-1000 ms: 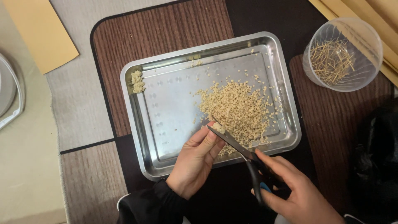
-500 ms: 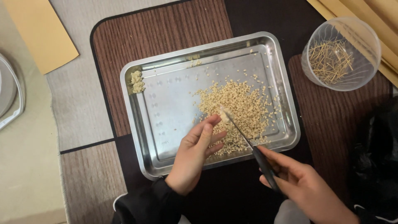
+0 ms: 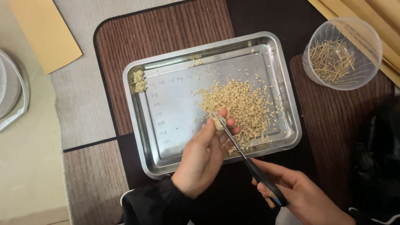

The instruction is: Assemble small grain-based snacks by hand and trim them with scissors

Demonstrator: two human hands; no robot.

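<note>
Over a steel tray (image 3: 166, 104), the left hand (image 3: 204, 160) pinches a small pale bundle (image 3: 218, 123) between its fingertips. The right hand (image 3: 300, 193), at 5 o'clock, is closed around black-handled scissors (image 3: 246, 156), blades touching the bundle. Cut bits (image 3: 243, 104) lie heaped at 12 o'clock.

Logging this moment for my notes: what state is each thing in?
Rectangular steel tray: flat, holding a pile of pale cut bits.
Clear round plastic cup: upright, uncovered, thin stems inside.
Black-handled scissors: blades closed, in right hand.
Left hand: pinching a pale lump.
</note>
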